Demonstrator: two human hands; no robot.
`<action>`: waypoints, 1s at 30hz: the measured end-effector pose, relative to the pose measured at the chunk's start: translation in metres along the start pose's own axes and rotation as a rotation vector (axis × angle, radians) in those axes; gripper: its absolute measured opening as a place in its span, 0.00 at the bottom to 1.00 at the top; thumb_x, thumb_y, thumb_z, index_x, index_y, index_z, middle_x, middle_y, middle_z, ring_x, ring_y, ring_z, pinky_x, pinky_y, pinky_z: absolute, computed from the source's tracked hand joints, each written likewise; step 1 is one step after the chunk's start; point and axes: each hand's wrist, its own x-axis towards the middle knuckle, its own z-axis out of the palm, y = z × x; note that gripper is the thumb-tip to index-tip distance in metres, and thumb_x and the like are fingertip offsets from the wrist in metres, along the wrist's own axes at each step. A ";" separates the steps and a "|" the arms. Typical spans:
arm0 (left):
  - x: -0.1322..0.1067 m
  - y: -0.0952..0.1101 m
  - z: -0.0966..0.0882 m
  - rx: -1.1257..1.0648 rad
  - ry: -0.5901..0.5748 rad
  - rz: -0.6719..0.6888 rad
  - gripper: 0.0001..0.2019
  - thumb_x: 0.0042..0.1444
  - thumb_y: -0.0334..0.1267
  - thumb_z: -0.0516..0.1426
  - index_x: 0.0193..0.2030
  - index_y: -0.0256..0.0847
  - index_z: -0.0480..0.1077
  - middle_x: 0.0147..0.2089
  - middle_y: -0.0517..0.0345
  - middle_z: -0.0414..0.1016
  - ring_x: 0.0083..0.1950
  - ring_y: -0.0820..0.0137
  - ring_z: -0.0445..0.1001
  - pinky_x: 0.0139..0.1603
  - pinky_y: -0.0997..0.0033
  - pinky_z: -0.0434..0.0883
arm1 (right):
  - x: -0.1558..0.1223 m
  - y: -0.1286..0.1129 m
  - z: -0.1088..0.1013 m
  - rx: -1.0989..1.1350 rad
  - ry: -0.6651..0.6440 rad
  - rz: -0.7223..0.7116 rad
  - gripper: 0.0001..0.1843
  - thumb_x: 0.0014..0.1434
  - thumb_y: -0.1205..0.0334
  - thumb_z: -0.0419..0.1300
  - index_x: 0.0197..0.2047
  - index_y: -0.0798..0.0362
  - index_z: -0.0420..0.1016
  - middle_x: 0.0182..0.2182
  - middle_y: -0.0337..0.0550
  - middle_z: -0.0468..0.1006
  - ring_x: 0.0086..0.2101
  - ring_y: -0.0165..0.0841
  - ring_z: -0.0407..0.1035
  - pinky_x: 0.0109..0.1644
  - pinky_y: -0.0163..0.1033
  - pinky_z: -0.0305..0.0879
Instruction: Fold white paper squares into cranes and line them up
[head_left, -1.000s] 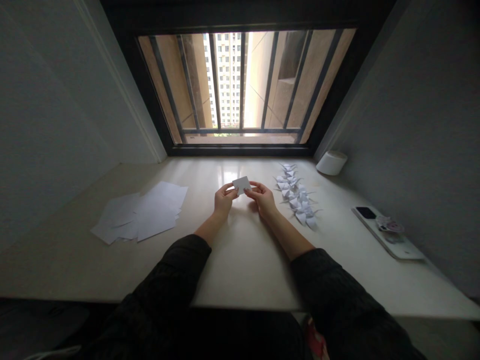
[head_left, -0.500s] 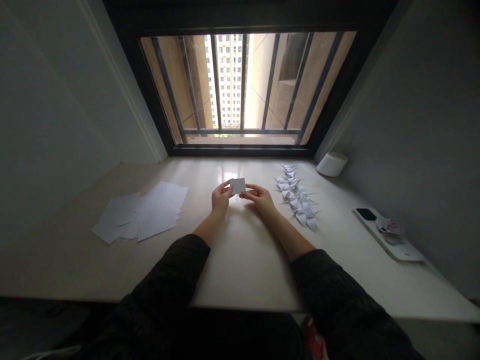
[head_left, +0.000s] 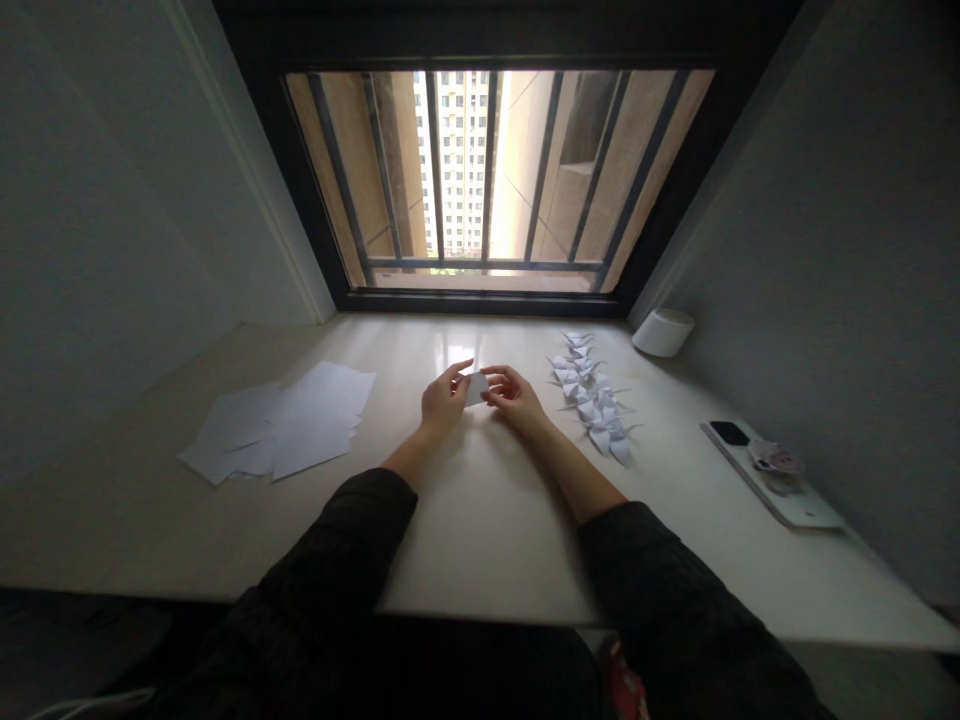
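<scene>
Between my two hands is a small folded piece of white paper (head_left: 476, 389), held above the counter. My left hand (head_left: 444, 397) pinches its left side, with the index finger raised along the top. On the right edge, the fingertips of my right hand (head_left: 514, 394) are closed. Part of the paper is covered by the fingers. To the right of my right hand stand several folded white paper cranes (head_left: 592, 395) in a long cluster. Loose white paper sheets (head_left: 319, 420) lie overlapping to the left of my left hand.
A pale counter (head_left: 480, 540) runs under a dark-framed barred window (head_left: 480, 300). A white cylindrical object (head_left: 663, 332) sits at the back right. Near the right wall lies a white phone (head_left: 772, 480) with a round grip on its back.
The small paper has come down slightly and is tilted, no longer facing me as a flat square. My fingers have shifted on it, the left index finger now raised.
</scene>
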 end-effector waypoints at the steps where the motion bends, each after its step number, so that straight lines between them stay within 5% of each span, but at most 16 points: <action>1: 0.000 0.000 0.000 -0.020 0.010 -0.008 0.15 0.48 0.36 0.60 0.46 0.49 0.74 0.30 0.61 0.74 0.27 0.72 0.68 0.32 0.74 0.63 | -0.001 -0.001 0.000 -0.005 -0.018 0.018 0.24 0.41 0.56 0.68 0.43 0.49 0.73 0.30 0.36 0.74 0.25 0.27 0.66 0.29 0.32 0.63; 7: 0.005 -0.005 0.002 -0.153 0.030 -0.090 0.20 0.48 0.42 0.61 0.49 0.44 0.71 0.30 0.58 0.74 0.29 0.70 0.72 0.33 0.72 0.67 | -0.004 -0.003 0.001 -0.041 -0.031 0.079 0.30 0.39 0.55 0.69 0.48 0.51 0.74 0.26 0.36 0.76 0.23 0.27 0.67 0.25 0.32 0.59; 14: 0.009 -0.011 0.001 -0.181 -0.119 -0.074 0.17 0.52 0.43 0.57 0.48 0.41 0.71 0.36 0.53 0.76 0.33 0.69 0.76 0.31 0.74 0.69 | -0.001 -0.003 -0.002 -0.037 0.101 0.010 0.34 0.36 0.57 0.72 0.49 0.50 0.74 0.31 0.41 0.79 0.28 0.30 0.71 0.34 0.36 0.66; 20: 0.008 -0.009 0.002 -0.189 -0.091 -0.080 0.12 0.49 0.40 0.58 0.40 0.41 0.75 0.39 0.52 0.77 0.34 0.68 0.76 0.32 0.72 0.70 | -0.002 -0.002 -0.002 -0.059 0.102 -0.016 0.31 0.40 0.54 0.69 0.49 0.47 0.73 0.38 0.42 0.78 0.27 0.28 0.70 0.26 0.32 0.65; 24: 0.008 -0.009 0.003 -0.180 -0.107 -0.075 0.12 0.50 0.39 0.58 0.40 0.40 0.76 0.37 0.52 0.78 0.34 0.68 0.76 0.32 0.72 0.69 | -0.004 -0.006 -0.001 -0.092 0.061 0.034 0.26 0.44 0.51 0.66 0.48 0.48 0.75 0.32 0.41 0.78 0.28 0.30 0.70 0.23 0.31 0.64; 30: 0.007 -0.007 0.002 -0.154 -0.132 -0.067 0.14 0.50 0.43 0.58 0.41 0.40 0.76 0.39 0.52 0.78 0.36 0.68 0.76 0.33 0.72 0.69 | -0.002 -0.004 -0.001 -0.135 0.093 0.025 0.22 0.47 0.47 0.63 0.42 0.51 0.78 0.29 0.43 0.79 0.30 0.33 0.72 0.30 0.35 0.67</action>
